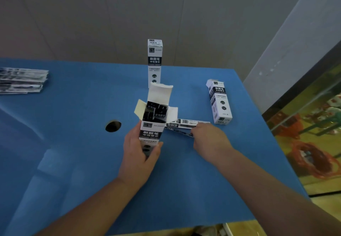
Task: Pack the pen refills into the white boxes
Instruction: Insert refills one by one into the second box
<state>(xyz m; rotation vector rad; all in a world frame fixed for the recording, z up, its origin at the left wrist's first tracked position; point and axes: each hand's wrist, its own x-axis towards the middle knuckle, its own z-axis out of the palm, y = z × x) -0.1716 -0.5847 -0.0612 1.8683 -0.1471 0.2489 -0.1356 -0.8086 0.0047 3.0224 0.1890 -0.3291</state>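
Left hand: the left hand (140, 154) is wrapped round the lower part of an open white box (154, 123), thumb on the near face, holding it upright on the tabletop (73, 143).
Right hand: the right hand (206, 139) reaches in from the right, fingers curled and pinching the end of a refill packet (181, 125) that lies low, just beside the box's right side.
Open box: its top flaps are folded out and dark packet ends show inside; it looks nearly full.
Step in hand: loading, I judge; one more packet is being picked up to go in.
Next move: the packet would have to be lifted, turned on end and lined up with the mouth, clear of the splayed flaps, while the left hand keeps the box steady.
Other boxes: a closed box (154, 63) stands upright behind; another closed box (219, 102) stands tilted, well off to the right.
Spare stock: a stack of refill packets (23, 80) lies at the far left edge.
Tabletop: blue, with a round hole (113, 125) left of the held box.
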